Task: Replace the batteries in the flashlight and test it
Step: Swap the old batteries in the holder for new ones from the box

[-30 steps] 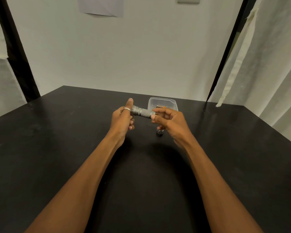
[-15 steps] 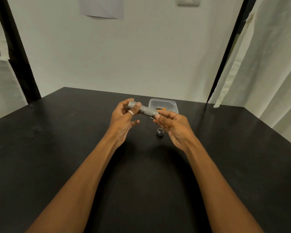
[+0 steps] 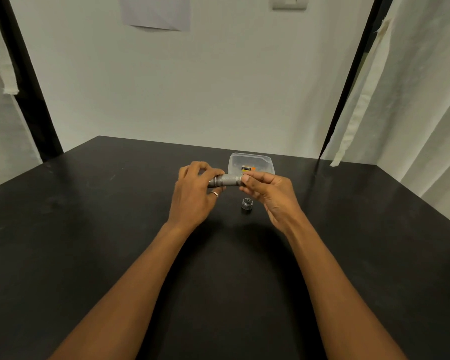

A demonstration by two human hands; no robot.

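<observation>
I hold a grey metal flashlight point(image 3: 226, 180) level above the black table point(image 3: 89, 229). My left hand point(image 3: 195, 196) wraps its left end, fingers curled over the top. My right hand point(image 3: 268, 190) pinches its right end with thumb and fingertips. The flashlight's round end cap point(image 3: 246, 204), spring side up, stands on the table just below my right fingers. A clear plastic box point(image 3: 252, 163) behind my hands holds a black and orange battery point(image 3: 248, 168).
A white wall closes off the table's far edge. White curtains hang on both sides, with dark posts at the left and right corners. A paper sheet and a switch plate are on the wall above.
My left hand has shifted its grip from under the flashlight to over its left end. The flashlight has levelled out, and my right fingers have closed on its right end.
</observation>
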